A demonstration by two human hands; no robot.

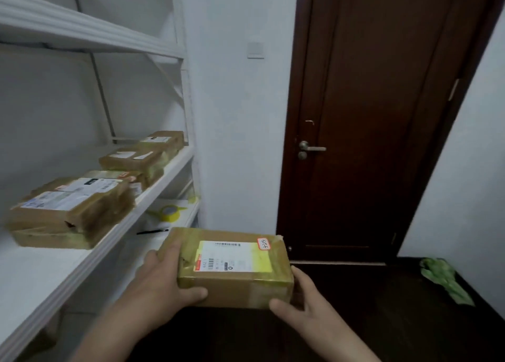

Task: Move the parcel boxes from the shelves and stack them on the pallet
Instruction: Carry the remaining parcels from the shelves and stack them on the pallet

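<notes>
**Inspector:** Where was the parcel, and how was it held?

**Onlooker:** The parcel box (232,266) was off the shelving, carried low in front of the person at twelve o'clock, label up. The left hand (164,277) clasped its nine o'clock end, with the thumb on the near face. The right hand (297,299) clasped the four o'clock corner, thumb likewise on the near face. Both hands were clamped on the box.

**Inspector:** Advice for the carry?

**Onlooker:** The hold looked sound to me. I would have advised keeping the box level, pressing inward with both palms, and turning the whole body rather than twisting. The pallet was not in sight, so I could not say which way to go.

**Inspector:** Surroundings?

**Onlooker:** The white shelf (82,266) ran from nine to eleven o'clock. On it lay a near stack of boxes (71,211) at nine, a middle box (134,161) at ten and a far box (164,140) at eleven. On the tier below were a yellow tape roll (168,212) and a black pen (153,232).

**Inspector:** Obstructions?

**Onlooker:** A closed brown door (382,115) stood at one o'clock. A crumpled green item (445,279) lay on the dark floor at three, a likely trip hazard if the route ran that way. The shelf edge also sat near the left forearm, so a knock was possible
</notes>
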